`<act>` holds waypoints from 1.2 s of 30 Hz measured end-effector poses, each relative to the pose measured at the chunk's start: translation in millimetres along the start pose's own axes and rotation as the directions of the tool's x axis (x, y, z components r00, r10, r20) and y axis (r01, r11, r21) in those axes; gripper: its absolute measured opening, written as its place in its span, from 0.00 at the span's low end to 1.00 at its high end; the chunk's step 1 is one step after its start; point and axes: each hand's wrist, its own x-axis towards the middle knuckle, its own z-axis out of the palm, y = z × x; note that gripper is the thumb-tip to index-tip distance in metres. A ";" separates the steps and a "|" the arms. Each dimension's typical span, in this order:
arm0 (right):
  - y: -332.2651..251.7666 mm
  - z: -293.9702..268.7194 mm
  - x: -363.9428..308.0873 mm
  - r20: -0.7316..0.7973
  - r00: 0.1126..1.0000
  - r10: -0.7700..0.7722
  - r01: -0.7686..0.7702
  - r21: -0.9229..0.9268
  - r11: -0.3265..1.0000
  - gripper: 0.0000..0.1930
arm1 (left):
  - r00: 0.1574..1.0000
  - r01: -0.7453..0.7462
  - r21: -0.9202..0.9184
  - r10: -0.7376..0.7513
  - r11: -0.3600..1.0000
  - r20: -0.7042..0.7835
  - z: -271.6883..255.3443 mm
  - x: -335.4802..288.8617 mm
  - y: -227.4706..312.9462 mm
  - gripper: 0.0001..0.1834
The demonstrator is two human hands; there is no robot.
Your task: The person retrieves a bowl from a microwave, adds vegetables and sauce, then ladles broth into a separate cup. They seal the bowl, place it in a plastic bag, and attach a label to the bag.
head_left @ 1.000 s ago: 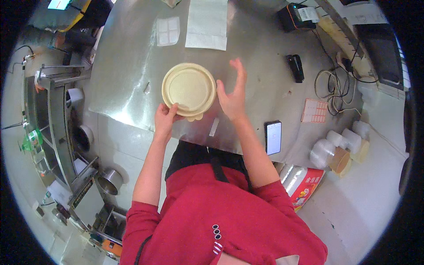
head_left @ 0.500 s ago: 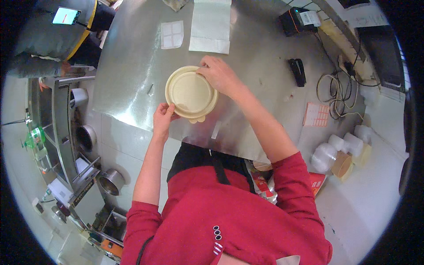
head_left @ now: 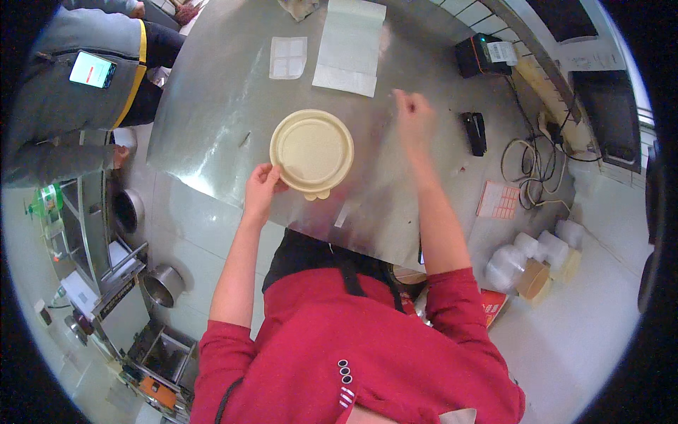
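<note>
The left hand [head_left: 263, 185] gripped the round lidded container [head_left: 312, 150] at its near-left rim; the right hand [head_left: 415, 116], loosely curled and empty, hovered to its right above the surface [head_left: 212, 106].

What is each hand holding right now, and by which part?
The left hand grips the round cream lidded container at its near-left rim. The right hand holds nothing.

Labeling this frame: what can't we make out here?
Head view only:
- Round cream container: lid hides its contents.
- Right hand: motion-blurred, finger pose unclear.
- Left hand: fingertips hidden behind the container rim.
- Small black device on the metal table: too small to identify.
</note>
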 end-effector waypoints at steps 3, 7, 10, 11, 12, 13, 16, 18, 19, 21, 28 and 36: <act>101.4 0.3 11.4 -0.108 0.985 -0.133 0.113 -0.171 0.979 0.18 | 0.998 -0.039 -0.022 0.038 0.999 -0.056 -0.3 15.5 7.8 0.17; 104.2 41.9 -43.1 0.110 0.970 -0.215 0.185 0.232 0.955 0.36 | 0.976 -0.174 0.095 0.184 0.980 -0.114 -2.6 35.4 30.8 0.20; 52.8 70.2 -66.2 0.501 0.863 0.058 -0.322 0.458 0.828 0.25 | 0.965 -0.220 0.295 0.251 0.930 -0.072 12.8 62.7 59.4 0.22; 48.5 83.7 -66.6 0.489 0.871 -0.030 -0.255 0.506 0.824 0.21 | 0.922 -0.349 0.399 0.388 0.848 -0.017 19.3 77.7 63.7 0.23; 48.7 88.8 -69.3 0.464 0.886 -0.009 -0.247 0.486 0.838 0.18 | 0.919 -0.354 0.510 0.392 0.784 0.036 22.0 84.8 64.1 0.23; 42.7 90.8 -71.7 0.432 0.902 0.010 -0.233 0.465 0.854 0.15 | 0.914 -0.365 0.607 0.394 0.706 0.091 27.4 94.9 67.4 0.23; 41.9 97.4 -73.5 0.355 0.935 0.020 -0.193 0.458 0.868 0.11 | 0.881 -0.457 0.667 0.404 0.588 0.247 37.0 111.5 67.6 0.22; 29.7 88.9 -76.8 0.338 0.941 0.010 -0.157 0.411 0.898 0.10 | 0.866 -0.495 0.650 0.384 0.576 0.319 31.8 113.7 68.2 0.22; 31.5 86.6 -77.8 0.386 0.922 0.042 -0.205 0.392 0.897 0.09 | 0.865 -0.501 0.642 0.356 0.580 0.353 31.7 116.0 69.3 0.22; 34.2 85.9 -71.8 0.486 0.868 0.096 -0.291 0.343 0.893 0.09 | 0.852 -0.522 0.610 0.343 0.596 0.395 31.2 118.4 71.0 0.21; -135.9 39.3 12.0 0.107 0.994 -0.037 0.025 0.111 0.993 0.10 | 0.856 -0.506 0.474 0.350 0.721 0.381 14.0 117.2 70.4 0.17; -426.3 -9.0 231.6 0.213 0.692 -0.690 0.572 -0.744 0.345 0.09 | 0.894 -0.446 0.413 0.419 0.794 0.161 -58.7 145.7 152.2 0.08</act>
